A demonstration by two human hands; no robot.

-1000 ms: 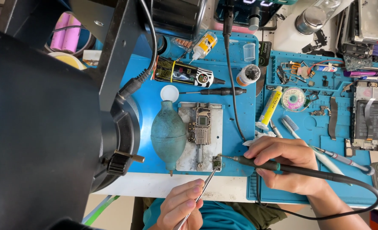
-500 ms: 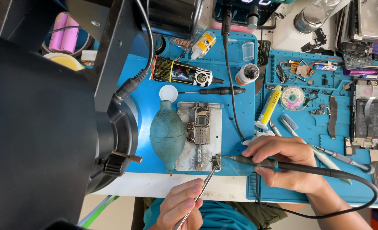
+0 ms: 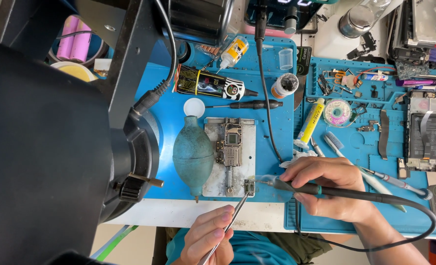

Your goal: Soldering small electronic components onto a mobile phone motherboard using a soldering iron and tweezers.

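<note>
Two hands are seen working at the bottom edge of a metal holder plate (image 3: 230, 157) on the blue mat (image 3: 272, 122). A soldering iron (image 3: 296, 187) is gripped by the right hand (image 3: 326, 189), fingers closed on its handle; long axis horizontal, tip pointing left at a small chip (image 3: 249, 186). Tweezers (image 3: 228, 225) are pinched in the left hand (image 3: 205, 238), angled up-right, tips on the chip. A green blower bulb (image 3: 193, 154) lies just beside the plate, nozzle downward.
</note>
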